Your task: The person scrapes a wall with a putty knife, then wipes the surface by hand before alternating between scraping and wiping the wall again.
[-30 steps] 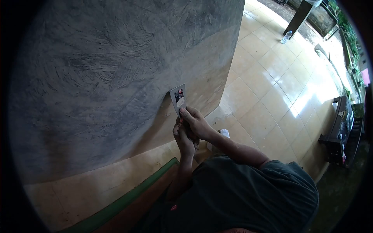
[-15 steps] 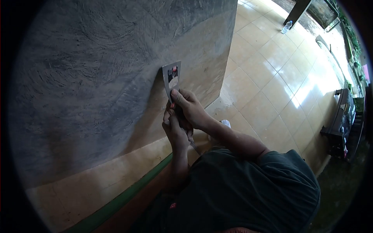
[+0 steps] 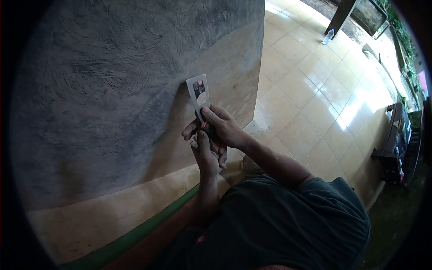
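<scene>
A putty knife [image 3: 191, 85] with a pale blade, a printed label and a dark handle with red on it points up, close in front of the grey wall [image 3: 112, 99]. My right hand [image 3: 225, 128] is closed on it, thumb pressed flat on the lower blade. Just below, my left hand [image 3: 208, 155] is closed round the handle end, its thumb up along it. The palms and fingers hide most of the handle. Greyish smears mark the fingers.
Swirled trowel marks cover the wall, with a tan band below. A green strip [image 3: 148, 225] runs along the lower left. To the right lies a shiny tiled floor [image 3: 297, 90], with a plastic bottle [image 3: 328, 37] by a post [image 3: 342, 20] and a dark wooden piece [image 3: 391, 139].
The putty knife's blade has turned to face me more, looking paler. Fingers beside the handle have stretched out to the left, and my left hand has slid slightly down the handle.
</scene>
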Tool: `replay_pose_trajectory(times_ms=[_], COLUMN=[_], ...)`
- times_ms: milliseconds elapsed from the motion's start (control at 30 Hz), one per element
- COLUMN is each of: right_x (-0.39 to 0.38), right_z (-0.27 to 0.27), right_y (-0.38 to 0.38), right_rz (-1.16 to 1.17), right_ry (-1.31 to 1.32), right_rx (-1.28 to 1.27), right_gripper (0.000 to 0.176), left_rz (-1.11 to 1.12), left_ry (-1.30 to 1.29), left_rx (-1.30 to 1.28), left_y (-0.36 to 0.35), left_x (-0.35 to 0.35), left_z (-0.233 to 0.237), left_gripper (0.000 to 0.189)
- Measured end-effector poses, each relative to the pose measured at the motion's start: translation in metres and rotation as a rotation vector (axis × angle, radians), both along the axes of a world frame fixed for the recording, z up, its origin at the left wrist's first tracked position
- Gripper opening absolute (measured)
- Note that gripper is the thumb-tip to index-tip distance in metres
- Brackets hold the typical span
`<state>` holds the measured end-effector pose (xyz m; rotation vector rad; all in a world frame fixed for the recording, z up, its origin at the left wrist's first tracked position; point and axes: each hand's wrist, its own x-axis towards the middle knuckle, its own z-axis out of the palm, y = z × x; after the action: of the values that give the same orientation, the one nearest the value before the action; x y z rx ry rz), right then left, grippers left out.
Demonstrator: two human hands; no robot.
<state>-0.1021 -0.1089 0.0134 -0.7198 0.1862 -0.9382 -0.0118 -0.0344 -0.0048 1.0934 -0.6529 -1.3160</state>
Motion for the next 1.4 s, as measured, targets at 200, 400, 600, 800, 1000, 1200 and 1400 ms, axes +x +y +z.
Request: replay_pose_trajectory(times_ms=[200,400,600,800,1000,1200,1400], right_x=[0.016,-0.001,0.001,0.005,-0.007,-0.01,-0.015], right_z=[0.0,0.031,0.042,0.027,0.051,0.041,0.05], right_y=[0.013,0.007,0.008,0.013,0.001,0.001,-0.006], right_rz=[-0.209,-0.25,-0.4,-0.438,-0.282,-0.35,-0.2], right_ry=[0.27,0.448,0.755,0.755,0.743,0.637,0.676], right_rx=[-0.051,-0.145,-0.372,-0.453,-0.392,-0.456,-0.396], right_gripper=[0.031,0.036,0.039,0.04,0.04,0.042,0.043], left_rz=[0.099,0.005,0.102,0.094,0.125,0.241,0.214], left_ry=[-0.017,0.014,-0.037,-0.003,-0.019,-0.002,0.031], left_rx=[-0.038,0.022,0.213,0.189,0.178,0.235,0.179], left_y=[0.007,-0.008,-0.006,-0.001,-0.008,-0.007,-0.009], left_x=[0.002,-0.009,-0.015,-0.017,-0.024,-0.043,-0.031], left_z=[-0.003,0.023,0.029,0.03,0.035,0.05,0.032], left_gripper=[0.041,0.047,0.054,0.055,0.054,0.051,0.05])
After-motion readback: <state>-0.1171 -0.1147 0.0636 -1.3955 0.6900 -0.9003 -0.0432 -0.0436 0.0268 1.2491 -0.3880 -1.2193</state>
